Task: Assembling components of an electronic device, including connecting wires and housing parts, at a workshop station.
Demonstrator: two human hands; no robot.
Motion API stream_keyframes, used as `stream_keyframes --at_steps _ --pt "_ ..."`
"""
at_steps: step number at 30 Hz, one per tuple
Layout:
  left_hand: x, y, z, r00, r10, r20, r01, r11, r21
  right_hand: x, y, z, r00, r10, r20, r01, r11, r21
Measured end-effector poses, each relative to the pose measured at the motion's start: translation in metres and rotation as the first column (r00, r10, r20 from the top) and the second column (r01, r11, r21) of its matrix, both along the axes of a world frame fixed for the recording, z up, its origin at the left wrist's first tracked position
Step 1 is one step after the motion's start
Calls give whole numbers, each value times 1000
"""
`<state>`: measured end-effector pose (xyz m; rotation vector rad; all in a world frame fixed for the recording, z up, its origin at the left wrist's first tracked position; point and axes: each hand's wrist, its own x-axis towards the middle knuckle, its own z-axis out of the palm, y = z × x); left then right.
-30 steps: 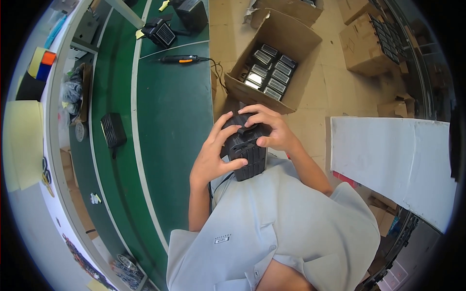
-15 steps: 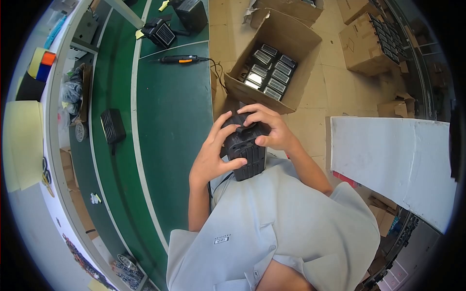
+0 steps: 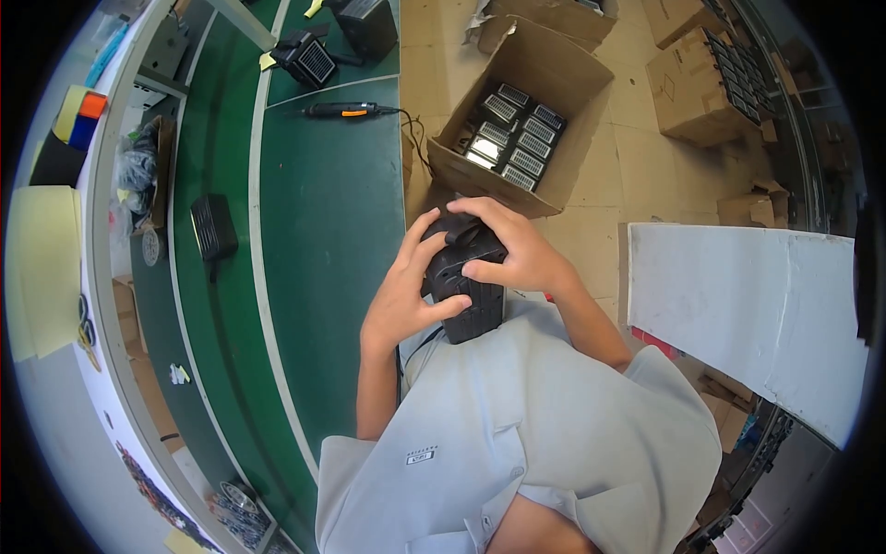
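A black, box-shaped plastic device [image 3: 472, 325] with ribbed sides is held against my front at the bench edge. My left hand [image 3: 403, 286] grips it from the left, with the thumb on the near face and the fingers over the top. From the right, my right hand [image 3: 524, 254] wraps its far top edge, thumb pressed on the near upper part. A raised black piece like a handle [image 3: 461, 234] shows between the hands. The device's far side is hidden by my fingers.
A corded screwdriver [image 3: 343, 110] with an orange switch lies on the green bench [image 3: 323, 203]. Another black device [image 3: 213, 228] lies further left; two more stand at the back. An open carton [image 3: 577, 129] holds several panelled devices. A white board-like surface [image 3: 738, 305] is at right.
My right hand has shifted slightly left over the device's top, its thumb sliding inward. The handle-like piece appears more raised. My left hand has stayed nearly in place.
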<state>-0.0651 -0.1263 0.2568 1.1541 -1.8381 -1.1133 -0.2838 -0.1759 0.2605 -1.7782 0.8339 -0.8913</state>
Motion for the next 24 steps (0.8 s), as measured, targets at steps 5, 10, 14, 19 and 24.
stream_keyframes --at_steps 5,10,14,19,24 --pt "-2 -2 -2 1000 -6 20 6 1000 17 2 -7 23 968 69 -241 -19 979 202" --pt "-1 -6 -15 1000 -13 18 12 1000 28 15 -4 17 946 11 -324 34 990 133" --pt "-16 -4 -42 968 238 -76 -215 948 234 11 -19 -17 986 -58 -154 102 950 294" --pt "-23 12 -120 836 416 -357 -142 793 593 17 -32 -89 951 -46 -307 155 927 341" --pt "23 17 -114 679 671 -299 -396 677 620 7 -20 -108 971 -238 31 121 598 792"
